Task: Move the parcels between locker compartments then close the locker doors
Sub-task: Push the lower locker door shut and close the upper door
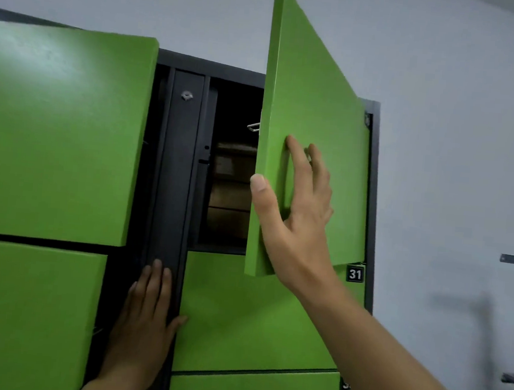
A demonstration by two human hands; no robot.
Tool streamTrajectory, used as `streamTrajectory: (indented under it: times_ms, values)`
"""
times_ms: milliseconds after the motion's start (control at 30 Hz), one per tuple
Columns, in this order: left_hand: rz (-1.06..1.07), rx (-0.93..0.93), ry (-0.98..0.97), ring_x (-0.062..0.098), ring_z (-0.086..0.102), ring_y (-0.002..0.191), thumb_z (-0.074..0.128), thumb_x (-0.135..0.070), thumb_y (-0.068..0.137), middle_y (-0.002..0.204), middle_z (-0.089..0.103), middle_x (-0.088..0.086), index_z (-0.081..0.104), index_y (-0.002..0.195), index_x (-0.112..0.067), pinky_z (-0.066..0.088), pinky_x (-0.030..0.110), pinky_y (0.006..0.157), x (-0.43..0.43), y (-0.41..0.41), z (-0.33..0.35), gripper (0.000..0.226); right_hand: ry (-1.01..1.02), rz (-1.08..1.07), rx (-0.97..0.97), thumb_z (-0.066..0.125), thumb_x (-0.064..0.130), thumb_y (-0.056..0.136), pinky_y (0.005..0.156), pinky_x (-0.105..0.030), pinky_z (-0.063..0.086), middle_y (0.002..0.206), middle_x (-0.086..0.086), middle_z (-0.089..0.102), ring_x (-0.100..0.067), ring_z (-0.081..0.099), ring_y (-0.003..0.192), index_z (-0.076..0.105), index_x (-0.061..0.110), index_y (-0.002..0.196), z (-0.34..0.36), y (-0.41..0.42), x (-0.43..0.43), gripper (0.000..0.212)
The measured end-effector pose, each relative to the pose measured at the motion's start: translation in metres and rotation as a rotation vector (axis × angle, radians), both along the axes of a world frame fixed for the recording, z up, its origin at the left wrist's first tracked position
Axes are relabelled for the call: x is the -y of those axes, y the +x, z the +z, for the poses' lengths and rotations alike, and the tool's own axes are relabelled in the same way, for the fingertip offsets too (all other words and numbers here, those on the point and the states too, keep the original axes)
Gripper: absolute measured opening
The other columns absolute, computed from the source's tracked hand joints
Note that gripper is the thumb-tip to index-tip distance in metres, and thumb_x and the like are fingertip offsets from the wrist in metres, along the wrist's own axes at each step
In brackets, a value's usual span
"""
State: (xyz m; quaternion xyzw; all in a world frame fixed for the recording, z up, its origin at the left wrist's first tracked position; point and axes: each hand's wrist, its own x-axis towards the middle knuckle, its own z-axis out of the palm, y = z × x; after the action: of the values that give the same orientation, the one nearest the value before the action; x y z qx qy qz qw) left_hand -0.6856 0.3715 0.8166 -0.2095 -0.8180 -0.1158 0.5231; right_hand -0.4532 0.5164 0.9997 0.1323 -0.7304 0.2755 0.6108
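Door (320,91): half open, hinge at 3 o'clock from right hand (298,211).
Right hand: nearer, straight fingers flat on door face, thumb at its edge.
Left hand (145,315): flat on post (179,157), 7 o'clock.
Parcels (229,192): inside, 9 o'clock.

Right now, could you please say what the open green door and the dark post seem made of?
The open green door: probably painted sheet metal, matte, judging by its thin folded edge. The dark post: likely black coated steel, with punched slots.

Open locker compartment (237,103), stacked brown parcels (231,192) inside
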Motion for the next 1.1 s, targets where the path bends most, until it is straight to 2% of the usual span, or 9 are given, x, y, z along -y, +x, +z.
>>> streamTrajectory:
  times_ms: [133,200,367,500,567,700,833,967,1100]
  values:
    - [0.025,0.014,-0.019,0.043,0.034,0.153,0.002,-0.061,0.106,0.169,0.027,0.027,0.028,0.159,0.006,0.011,0.043,0.128,-0.003,-0.002,-0.002,0.089,0.018,-0.145,-0.062,0.041,0.056,0.101,0.128,-0.055,0.005,0.174,0.009,0.002,-0.013,0.003,0.159,0.026,0.038,0.161,-0.004,-0.059,-0.006,0.064]
    - [0.024,-0.021,-0.013,0.043,0.031,0.155,0.011,-0.058,0.107,0.171,0.023,0.027,0.028,0.161,0.006,0.016,0.047,0.127,-0.006,-0.002,-0.004,0.085,0.031,-0.200,-0.050,0.042,0.052,0.104,0.129,-0.055,0.006,0.174,0.006,0.002,-0.017,0.004,0.160,0.025,0.036,0.162,-0.006,-0.085,-0.015,0.062]
    - [0.072,-0.032,-0.027,0.038,0.023,0.159,0.004,-0.055,0.108,0.174,0.015,0.023,0.019,0.163,0.003,0.009,0.046,0.129,-0.005,-0.005,-0.006,0.082,0.160,-0.296,0.033,0.041,0.052,0.107,0.129,-0.049,-0.001,0.175,0.002,-0.009,-0.019,-0.008,0.161,0.020,0.034,0.165,-0.010,-0.132,-0.025,0.065]
    - [0.110,-0.027,-0.051,0.040,0.024,0.159,0.004,-0.055,0.108,0.174,0.015,0.024,0.019,0.162,0.004,0.008,0.047,0.129,-0.004,-0.004,-0.006,0.082,0.267,-0.355,0.149,0.030,0.059,0.106,0.129,-0.047,-0.005,0.173,-0.002,-0.023,-0.020,-0.018,0.160,0.006,0.033,0.167,-0.010,-0.161,-0.017,0.070]
    - [0.126,-0.052,-0.071,0.041,0.024,0.159,0.009,-0.056,0.107,0.173,0.016,0.025,0.020,0.162,0.005,0.009,0.048,0.129,-0.003,-0.006,-0.008,0.082,0.314,-0.438,0.181,0.023,0.062,0.106,0.130,-0.050,-0.006,0.172,-0.008,-0.025,-0.024,-0.022,0.159,0.002,0.031,0.167,-0.012,-0.176,-0.013,0.071]
    - [0.142,-0.093,-0.100,0.043,0.030,0.156,0.029,-0.057,0.100,0.171,0.023,0.028,0.025,0.159,0.006,0.025,0.053,0.122,-0.001,-0.012,-0.010,0.087,0.353,-0.540,0.167,0.018,0.063,0.107,0.129,-0.053,-0.008,0.171,-0.013,-0.027,-0.030,-0.025,0.158,-0.005,0.029,0.167,-0.016,-0.196,-0.015,0.073]
    - [0.150,-0.074,-0.084,0.041,0.026,0.157,0.009,-0.059,0.107,0.170,0.024,0.028,0.025,0.160,0.005,0.027,0.054,0.120,-0.001,-0.012,-0.009,0.084,0.392,-0.560,0.175,0.017,0.065,0.107,0.128,-0.053,-0.012,0.169,-0.015,-0.030,-0.031,-0.029,0.156,-0.009,0.027,0.166,-0.015,-0.202,-0.019,0.075]
    - [0.142,-0.123,-0.068,0.042,0.028,0.155,0.034,-0.058,0.099,0.169,0.029,0.028,0.029,0.158,0.005,0.030,0.055,0.118,-0.002,-0.013,-0.010,0.087,0.410,-0.605,0.155,0.014,0.065,0.107,0.127,-0.057,-0.012,0.169,-0.017,-0.030,-0.032,-0.029,0.156,-0.012,0.024,0.166,-0.016,-0.211,-0.019,0.076]
    - [0.139,-0.124,-0.081,0.042,0.031,0.155,0.037,-0.056,0.095,0.168,0.030,0.028,0.030,0.158,0.005,0.030,0.054,0.117,-0.001,-0.011,-0.008,0.088,0.396,-0.661,0.115,0.012,0.064,0.107,0.128,-0.060,-0.004,0.170,-0.021,-0.023,-0.036,-0.020,0.158,-0.006,0.021,0.167,-0.017,-0.221,-0.019,0.076]
